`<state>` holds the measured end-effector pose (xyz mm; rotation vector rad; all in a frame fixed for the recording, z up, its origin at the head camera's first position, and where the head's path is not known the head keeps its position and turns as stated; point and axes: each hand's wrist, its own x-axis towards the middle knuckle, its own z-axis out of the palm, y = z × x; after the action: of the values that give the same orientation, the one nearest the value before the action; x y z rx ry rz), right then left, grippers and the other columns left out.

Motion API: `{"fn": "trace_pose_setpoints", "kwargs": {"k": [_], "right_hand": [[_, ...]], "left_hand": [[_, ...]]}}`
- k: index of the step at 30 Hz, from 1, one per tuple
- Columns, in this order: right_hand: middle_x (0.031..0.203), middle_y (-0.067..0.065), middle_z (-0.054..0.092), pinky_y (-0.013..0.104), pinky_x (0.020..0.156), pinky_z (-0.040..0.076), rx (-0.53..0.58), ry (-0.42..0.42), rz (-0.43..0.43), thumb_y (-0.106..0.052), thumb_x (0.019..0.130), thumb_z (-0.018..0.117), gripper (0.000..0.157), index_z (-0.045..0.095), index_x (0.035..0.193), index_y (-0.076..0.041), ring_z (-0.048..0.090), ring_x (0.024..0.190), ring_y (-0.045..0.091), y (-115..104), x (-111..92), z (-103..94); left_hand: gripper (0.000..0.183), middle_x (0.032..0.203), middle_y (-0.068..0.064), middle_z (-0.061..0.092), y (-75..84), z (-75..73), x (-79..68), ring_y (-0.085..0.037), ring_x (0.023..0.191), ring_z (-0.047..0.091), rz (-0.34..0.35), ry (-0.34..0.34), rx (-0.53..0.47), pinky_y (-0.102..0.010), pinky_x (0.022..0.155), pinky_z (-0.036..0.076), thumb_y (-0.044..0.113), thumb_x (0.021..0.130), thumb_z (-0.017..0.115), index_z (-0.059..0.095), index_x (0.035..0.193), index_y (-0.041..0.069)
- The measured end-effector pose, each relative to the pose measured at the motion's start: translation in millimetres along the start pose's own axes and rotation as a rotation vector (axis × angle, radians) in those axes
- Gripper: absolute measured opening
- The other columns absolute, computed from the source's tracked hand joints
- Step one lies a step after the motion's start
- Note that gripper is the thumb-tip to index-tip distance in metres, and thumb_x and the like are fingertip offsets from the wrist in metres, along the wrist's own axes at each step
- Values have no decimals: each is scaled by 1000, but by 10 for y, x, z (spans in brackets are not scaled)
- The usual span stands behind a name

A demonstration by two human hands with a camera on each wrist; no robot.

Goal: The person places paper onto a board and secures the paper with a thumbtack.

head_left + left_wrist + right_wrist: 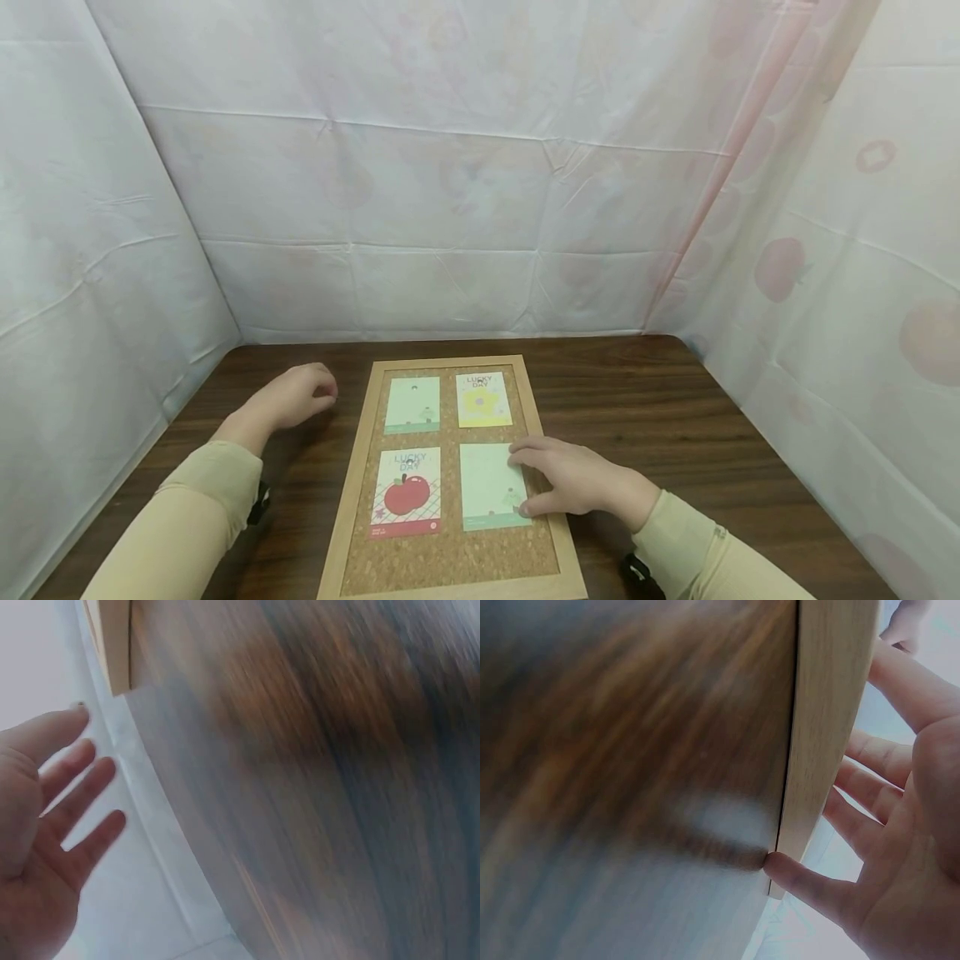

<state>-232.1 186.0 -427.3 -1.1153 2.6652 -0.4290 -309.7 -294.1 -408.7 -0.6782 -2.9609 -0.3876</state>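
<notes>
A wood-framed cork board (354,483) lies on the table with several cards on it. A pale green card (411,400) is at the upper left and a yellow flower card (483,404) at the upper right. Below them are an apple card (407,496) and a second pale green card (487,483). My right hand (566,475) reaches over the board's right edge, fingertips at the lower right card; in the right wrist view its little finger meets the frame's side (829,690). Left of the board, my left hand (296,396) holds nothing, its fingers loosely bent.
The dark wooden table (637,400) extends on both sides of the board. Pale printed cloth (450,200) hangs behind the table and along both sides. A black strap (258,502) shows at the left wrist, and another (641,575) at the right.
</notes>
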Motion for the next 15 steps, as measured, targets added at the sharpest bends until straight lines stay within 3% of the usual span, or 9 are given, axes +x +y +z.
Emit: {"fn": "trace_pose_setpoints", "kwargs": {"k": [7,11,15], "right_hand": [[155,2,44,50,104,45,9,-1,-1,-50,91,74,65,57,143,-14,44,140,26,-10,-10,-4],[155,2,44,50,105,45,15,-5,3,-50,91,73,65,57,143,-14,44,140,27,-13,-12,-8],[156,2,44,50,105,45,15,-4,1,-50,92,73,65,57,143,-14,44,140,26,-10,-13,-5]], "left_hand": [[8,125,-10,62,195,2,56,-33,113,61,34,183,1,-51,92,51,16,95,74,76,100,11],[8,128,-8,60,336,16,93,-31,115,60,46,260,-19,-50,93,51,16,94,75,76,102,13],[10,126,-6,61,478,26,126,-29,112,61,109,351,-36,-47,89,54,14,93,76,76,102,12]]}}
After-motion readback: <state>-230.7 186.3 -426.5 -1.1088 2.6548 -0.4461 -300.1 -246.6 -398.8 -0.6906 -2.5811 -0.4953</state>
